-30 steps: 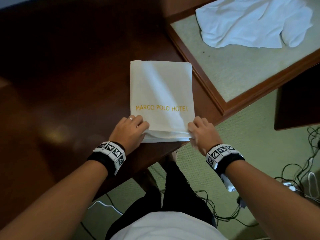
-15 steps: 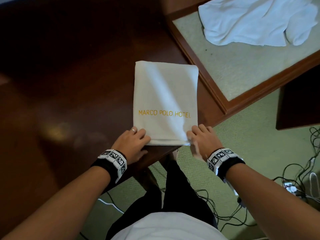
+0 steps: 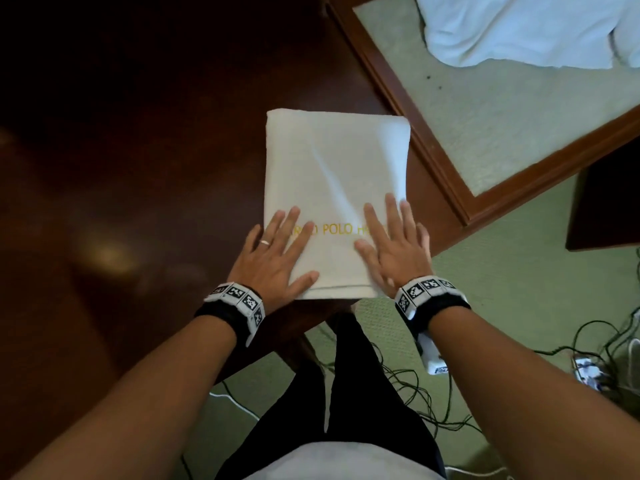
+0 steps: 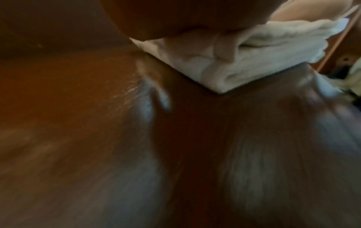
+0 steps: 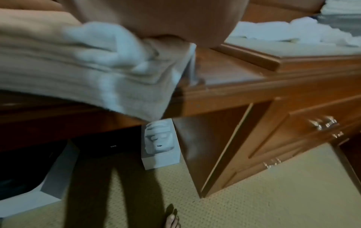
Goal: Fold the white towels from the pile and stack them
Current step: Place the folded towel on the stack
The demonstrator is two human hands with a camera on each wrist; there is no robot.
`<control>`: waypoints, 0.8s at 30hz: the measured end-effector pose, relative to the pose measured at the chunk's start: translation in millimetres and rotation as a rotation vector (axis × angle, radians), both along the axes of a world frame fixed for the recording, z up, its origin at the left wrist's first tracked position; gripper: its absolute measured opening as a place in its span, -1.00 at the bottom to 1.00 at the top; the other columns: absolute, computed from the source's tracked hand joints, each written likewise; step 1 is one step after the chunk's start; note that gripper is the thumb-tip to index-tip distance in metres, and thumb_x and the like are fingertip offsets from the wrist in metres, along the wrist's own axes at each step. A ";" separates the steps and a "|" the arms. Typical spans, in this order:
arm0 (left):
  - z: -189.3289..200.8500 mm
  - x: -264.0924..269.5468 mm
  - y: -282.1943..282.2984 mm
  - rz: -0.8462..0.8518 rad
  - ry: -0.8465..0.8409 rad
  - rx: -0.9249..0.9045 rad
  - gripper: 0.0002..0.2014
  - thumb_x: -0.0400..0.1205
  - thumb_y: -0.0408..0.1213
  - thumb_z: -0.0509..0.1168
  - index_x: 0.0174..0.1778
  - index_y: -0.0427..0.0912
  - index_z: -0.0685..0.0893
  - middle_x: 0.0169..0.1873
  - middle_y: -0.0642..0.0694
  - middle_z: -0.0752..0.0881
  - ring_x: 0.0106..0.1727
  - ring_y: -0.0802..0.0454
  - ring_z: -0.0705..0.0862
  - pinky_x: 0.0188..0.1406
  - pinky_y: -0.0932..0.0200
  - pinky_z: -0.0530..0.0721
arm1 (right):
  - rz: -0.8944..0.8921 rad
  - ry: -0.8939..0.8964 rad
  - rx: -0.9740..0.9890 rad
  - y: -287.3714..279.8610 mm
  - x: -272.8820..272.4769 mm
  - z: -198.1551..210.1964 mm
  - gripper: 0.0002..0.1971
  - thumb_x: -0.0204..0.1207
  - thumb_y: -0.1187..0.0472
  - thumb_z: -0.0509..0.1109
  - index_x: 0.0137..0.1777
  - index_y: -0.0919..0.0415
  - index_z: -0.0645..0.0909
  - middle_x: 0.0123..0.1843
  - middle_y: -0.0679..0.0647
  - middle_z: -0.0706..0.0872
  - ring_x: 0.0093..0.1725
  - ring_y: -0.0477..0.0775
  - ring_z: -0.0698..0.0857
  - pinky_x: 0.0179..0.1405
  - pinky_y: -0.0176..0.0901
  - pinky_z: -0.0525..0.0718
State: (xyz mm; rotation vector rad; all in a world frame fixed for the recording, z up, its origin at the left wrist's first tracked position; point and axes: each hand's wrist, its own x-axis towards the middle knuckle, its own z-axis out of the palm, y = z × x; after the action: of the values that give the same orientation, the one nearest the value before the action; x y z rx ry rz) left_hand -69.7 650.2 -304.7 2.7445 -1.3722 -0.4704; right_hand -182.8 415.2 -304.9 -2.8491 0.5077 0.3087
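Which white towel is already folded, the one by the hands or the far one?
The folded towel under both hands, lettered in yellow; the far towel lies crumpled.

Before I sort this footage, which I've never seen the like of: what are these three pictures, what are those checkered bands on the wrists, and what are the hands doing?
No machine here: a person works with bare hands, wearing cameras. The big picture comes from a camera on the head, looking down. The other two come from cameras strapped to each wrist, looking along the hand, so they are close and blurry. The checkered wristbands are part of those wrist straps.

On the dark wooden table lies a folded white towel with yellow lettering. The left hand and right hand lie flat on its near end, fingers straight; nothing is gripped. Further right, on a wood-framed pale surface, lies a rumpled pile of white towels, not yet folded. Cables lie on the green carpet.
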 end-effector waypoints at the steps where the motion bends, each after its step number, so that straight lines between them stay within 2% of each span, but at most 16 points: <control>1: -0.4 -0.9 5.2 -0.040 0.002 0.011 -0.15 0.63 0.42 -0.09 0.78 0.08 -0.11 0.78 -0.06 -0.19 0.78 -0.10 -0.09 0.64 -0.28 0.11 | -0.018 0.019 0.010 -4.9 -6.7 -1.1 -0.34 0.68 -0.35 -0.15 0.74 -0.21 -0.12 0.79 -0.01 -0.24 0.75 0.21 -0.18 0.60 0.40 0.15; 2: 2.3 0.6 8.4 -0.079 0.007 0.019 -0.14 0.62 0.43 -0.09 0.78 0.08 -0.09 0.78 -0.06 -0.16 0.78 -0.11 -0.07 0.64 -0.27 0.10 | -0.022 0.033 0.011 -8.7 -10.3 0.2 -0.33 0.67 -0.37 -0.16 0.74 -0.20 -0.09 0.79 -0.03 -0.23 0.75 0.21 -0.17 0.60 0.38 0.14; 4: 13.1 13.4 6.7 -0.108 -0.013 -0.004 -0.17 0.62 0.43 -0.08 0.76 0.06 0.07 0.77 -0.11 0.03 0.75 -0.16 0.10 0.60 -0.23 0.12 | -0.036 0.013 0.010 -15.6 -5.3 8.7 -0.31 0.65 -0.37 -0.15 0.73 -0.12 0.08 0.79 0.02 -0.11 0.75 0.21 -0.08 0.56 0.34 0.19; 6: 22.6 36.2 -5.7 -0.074 -0.056 -0.059 -0.21 0.62 0.39 -0.05 0.69 -0.01 0.24 0.71 -0.15 0.25 0.69 -0.21 0.25 0.53 -0.21 0.17 | -0.077 -0.068 0.024 -25.7 13.0 17.5 -0.33 0.64 -0.32 -0.07 0.64 0.01 0.28 0.77 0.11 0.05 0.73 0.21 0.04 0.51 0.31 0.25; 7: 26.2 49.0 -14.6 -0.049 -0.071 -0.082 -0.22 0.62 0.38 -0.03 0.68 -0.04 0.27 0.69 -0.16 0.29 0.67 -0.23 0.27 0.51 -0.21 0.19 | -0.082 -0.118 0.022 -30.4 26.2 21.4 -0.34 0.64 -0.29 -0.02 0.62 0.06 0.32 0.76 0.14 0.10 0.71 0.23 0.08 0.50 0.32 0.28; 9: 31.6 72.7 -38.2 -0.021 -0.099 -0.099 -0.21 0.63 0.36 -0.04 0.70 -0.06 0.23 0.71 -0.17 0.24 0.69 -0.23 0.22 0.52 -0.23 0.20 | -0.036 -0.186 0.003 -37.1 58.0 27.4 -0.36 0.65 -0.25 0.04 0.64 0.08 0.31 0.76 0.17 0.12 0.70 0.26 0.13 0.48 0.29 0.31; 11: 31.9 91.2 -64.7 -0.032 -0.110 -0.046 -0.18 0.63 0.36 -0.09 0.75 -0.03 0.11 0.76 -0.14 0.09 0.74 -0.21 0.11 0.56 -0.25 0.17 | 0.098 -0.196 -0.027 -39.2 89.8 27.9 -0.35 0.66 -0.23 0.06 0.69 0.03 0.25 0.77 0.15 0.09 0.71 0.27 0.14 0.47 0.26 0.31; 14: 22.9 104.1 -82.7 -0.025 -0.063 0.068 -0.16 0.62 0.40 -0.22 0.78 0.02 -0.04 0.78 -0.05 -0.14 0.78 -0.11 -0.06 0.63 -0.28 0.05 | 0.244 -0.071 -0.088 -50.3 110.9 17.5 -0.35 0.68 -0.28 0.00 0.73 -0.10 0.11 0.79 0.09 -0.02 0.74 0.23 0.04 0.53 0.31 0.27; 17: 11.1 101.4 -66.9 0.105 -0.001 0.093 -0.17 0.64 0.43 -0.28 0.77 0.06 -0.17 0.76 0.12 -0.27 0.77 0.05 -0.18 0.67 -0.33 -0.02 | 0.134 0.048 -0.065 -74.4 94.5 6.7 -0.37 0.71 -0.30 -0.13 0.74 -0.18 -0.10 0.79 -0.06 -0.23 0.76 0.11 -0.16 0.61 0.44 0.10; 20: 15.0 83.5 -50.8 0.285 0.046 0.078 -0.15 0.66 0.44 -0.19 0.77 0.05 -0.21 0.75 0.12 -0.28 0.77 -0.07 -0.14 0.66 -0.30 -0.02 | 0.005 0.069 -0.073 -79.2 75.2 12.5 -0.37 0.72 -0.27 -0.12 0.74 -0.14 -0.08 0.79 0.00 -0.17 0.73 0.29 -0.01 0.54 0.44 0.18; 22: 20.1 68.4 -45.2 0.414 0.078 0.068 -0.09 0.64 0.44 -0.05 0.78 -0.02 -0.13 0.78 -0.02 -0.09 0.73 -0.18 0.03 0.61 -0.28 0.10 | -0.095 0.047 -0.052 -72.4 63.8 18.6 -0.35 0.71 -0.23 0.01 0.73 -0.02 0.04 0.75 0.16 0.06 0.64 0.36 0.20 0.45 0.41 0.30; 24: 25.2 52.1 -38.7 0.525 0.098 0.051 -0.05 0.55 0.47 0.10 0.72 -0.10 0.12 0.65 -0.17 0.27 0.58 -0.26 0.28 0.48 -0.26 0.27 | -0.162 0.000 -0.036 -59.4 49.8 23.1 -0.32 0.66 -0.23 0.15 0.67 0.09 0.18 0.58 0.20 0.33 0.43 0.35 0.41 0.28 0.32 0.44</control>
State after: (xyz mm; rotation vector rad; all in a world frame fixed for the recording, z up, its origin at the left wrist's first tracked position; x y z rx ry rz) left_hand -17.5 611.5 -279.4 2.9125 -0.5822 -0.5920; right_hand -133.0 355.8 -281.8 -2.8193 0.7452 0.2731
